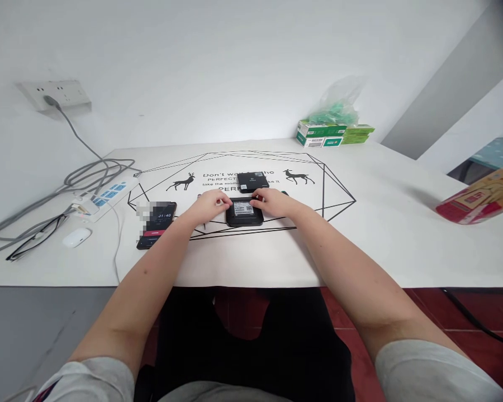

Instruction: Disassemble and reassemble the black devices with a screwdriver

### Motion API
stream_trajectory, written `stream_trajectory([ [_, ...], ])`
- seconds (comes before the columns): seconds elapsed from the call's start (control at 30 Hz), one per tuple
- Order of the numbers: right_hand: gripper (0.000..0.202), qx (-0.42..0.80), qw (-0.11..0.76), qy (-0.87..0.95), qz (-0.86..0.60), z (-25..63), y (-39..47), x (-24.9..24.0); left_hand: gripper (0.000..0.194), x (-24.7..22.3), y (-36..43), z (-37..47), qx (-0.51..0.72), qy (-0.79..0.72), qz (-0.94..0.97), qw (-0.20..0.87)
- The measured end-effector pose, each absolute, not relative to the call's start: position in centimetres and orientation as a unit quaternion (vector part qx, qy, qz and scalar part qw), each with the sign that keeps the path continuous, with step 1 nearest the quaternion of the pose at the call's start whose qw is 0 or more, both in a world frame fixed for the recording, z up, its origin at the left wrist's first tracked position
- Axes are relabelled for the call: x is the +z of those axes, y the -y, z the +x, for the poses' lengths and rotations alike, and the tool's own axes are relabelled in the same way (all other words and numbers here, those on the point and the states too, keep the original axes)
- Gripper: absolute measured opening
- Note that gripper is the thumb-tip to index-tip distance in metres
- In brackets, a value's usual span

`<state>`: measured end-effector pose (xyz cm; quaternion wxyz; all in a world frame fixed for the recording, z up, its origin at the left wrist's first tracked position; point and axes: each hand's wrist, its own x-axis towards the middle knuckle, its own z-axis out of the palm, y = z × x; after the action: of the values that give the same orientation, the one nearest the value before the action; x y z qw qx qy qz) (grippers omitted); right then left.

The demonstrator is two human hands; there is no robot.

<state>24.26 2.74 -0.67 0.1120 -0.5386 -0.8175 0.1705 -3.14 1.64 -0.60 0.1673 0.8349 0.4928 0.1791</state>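
Note:
A black rectangular device (244,218) with a white printed label lies on the white table mat between my hands. My left hand (210,205) has its fingers curled at the device's upper left edge. At its upper right edge, my right hand (275,202) touches it with bent fingers, the fingertips near the label. Just behind is a second black box-shaped item (254,182) with a small white sticker. Small dark objects show partly beside both hands, too hidden to make out.
Left of my left arm lies a phone (157,224); farther left are a power strip (111,195) with coiled cables, glasses (37,237) and a white case (77,237). Green boxes (322,130) under a plastic bag stand at the back; a red-yellow package (478,195) sits right.

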Motion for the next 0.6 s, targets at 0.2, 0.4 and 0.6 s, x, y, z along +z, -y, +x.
stream_trajectory([
  [0.2, 0.034, 0.167, 0.117, 0.814, -0.544, 24.1, -2.9, -0.8, 0.039, -2.7, -3.5, -3.0, 0.113, -0.589, 0.8, 0.013],
  [0.4, 0.033, 0.165, 0.118, 0.811, -0.549, 24.0, -2.9, -0.9, 0.039, -3.5, -4.2, -3.4, 0.091, -0.59, 0.802, -0.001],
  [0.6, 0.032, 0.169, 0.121, 0.808, -0.551, 23.9, -2.6, -0.6, 0.033, -3.7, -4.9, -3.8, 0.097, -0.598, 0.796, -0.002],
])
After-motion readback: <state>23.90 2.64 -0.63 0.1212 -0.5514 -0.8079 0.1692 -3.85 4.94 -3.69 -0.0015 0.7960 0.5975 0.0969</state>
